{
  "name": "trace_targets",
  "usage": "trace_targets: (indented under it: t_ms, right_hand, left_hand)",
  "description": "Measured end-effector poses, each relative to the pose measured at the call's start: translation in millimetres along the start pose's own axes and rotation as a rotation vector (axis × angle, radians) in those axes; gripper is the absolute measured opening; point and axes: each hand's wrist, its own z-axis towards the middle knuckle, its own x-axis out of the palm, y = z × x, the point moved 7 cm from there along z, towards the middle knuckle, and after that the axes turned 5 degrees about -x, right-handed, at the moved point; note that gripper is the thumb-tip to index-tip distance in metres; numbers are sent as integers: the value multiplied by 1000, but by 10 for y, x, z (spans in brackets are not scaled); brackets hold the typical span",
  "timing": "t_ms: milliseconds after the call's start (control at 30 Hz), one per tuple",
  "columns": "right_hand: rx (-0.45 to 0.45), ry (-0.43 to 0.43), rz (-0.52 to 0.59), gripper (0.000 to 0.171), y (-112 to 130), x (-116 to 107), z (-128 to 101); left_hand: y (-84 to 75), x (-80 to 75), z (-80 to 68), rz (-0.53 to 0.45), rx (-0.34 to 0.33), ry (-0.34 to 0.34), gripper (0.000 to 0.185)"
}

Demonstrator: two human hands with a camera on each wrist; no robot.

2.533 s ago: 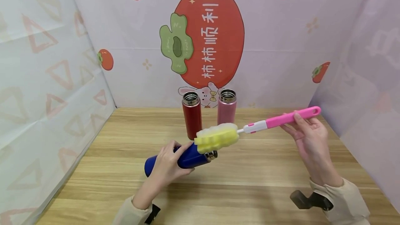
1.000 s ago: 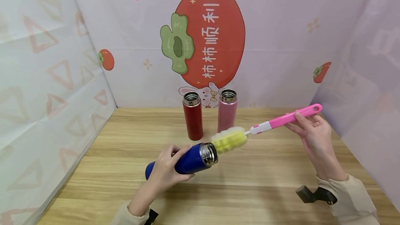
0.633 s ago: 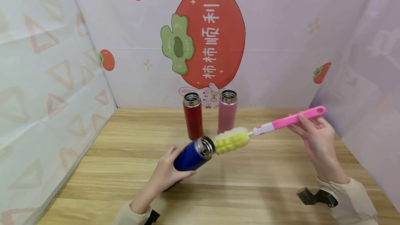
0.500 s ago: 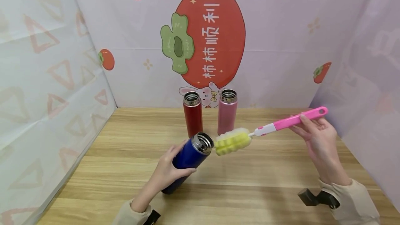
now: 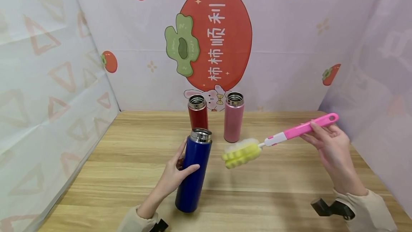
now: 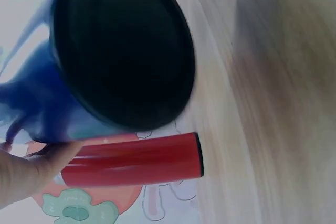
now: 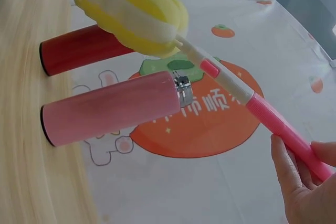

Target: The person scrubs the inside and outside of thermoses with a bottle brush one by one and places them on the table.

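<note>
My left hand [image 5: 175, 174] grips a blue thermos bottle [image 5: 195, 167] round its body. The bottle has no lid and leans slightly to the right, near upright; its dark base [image 6: 126, 51] faces the left wrist camera, seemingly lifted off the table. With my right hand [image 5: 331, 149] I pinch the pink handle of a bottle brush [image 5: 302, 130]. Its yellow and white sponge head [image 5: 243, 152] points left and hangs in the air, to the right of the blue bottle and apart from it.
A red thermos bottle [image 5: 197, 114] stands lidless behind the blue one, partly hidden by it. To its right is a lidless pink thermos bottle [image 5: 234, 121], upright. The wooden table [image 5: 128, 146] ends at a printed cloth backdrop [image 5: 273, 46], with cloth walls on both sides.
The blue bottle has gone from lying tilted, mouth to the right, to almost upright in my left hand. The brush has drawn right, away from the bottle's mouth, and dipped slightly.
</note>
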Motion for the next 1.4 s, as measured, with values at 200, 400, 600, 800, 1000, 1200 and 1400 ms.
trace_targets:
  t_ms: [200,400,600,800,1000,1200,1400]
  right_hand:
    - [64,2,69,15,0,-19,21]
    - [137,-16,147,16,-49,3,65]
    - [144,-26,164,14,-92,89,147]
    - [150,-35,265,13,-147,206,215]
    - [135,-45,268,10,-198,245,261]
    - [178,-33,233,11,-287,245,236]
    - [223,-9,155,11,-391,245,165]
  left_hand:
    - [58,110,6,-127,-36,104,74]
    - [68,210,41,-154,-7,167,69]
    - [44,299,96,-184,12,197,67]
    - [15,366,152,-234,21,211,65]
    - [19,393,178,-267,10,203,64]
    - [-3,374,199,-321,1,178,65]
    - [-15,311,238,-382,-6,117,62]
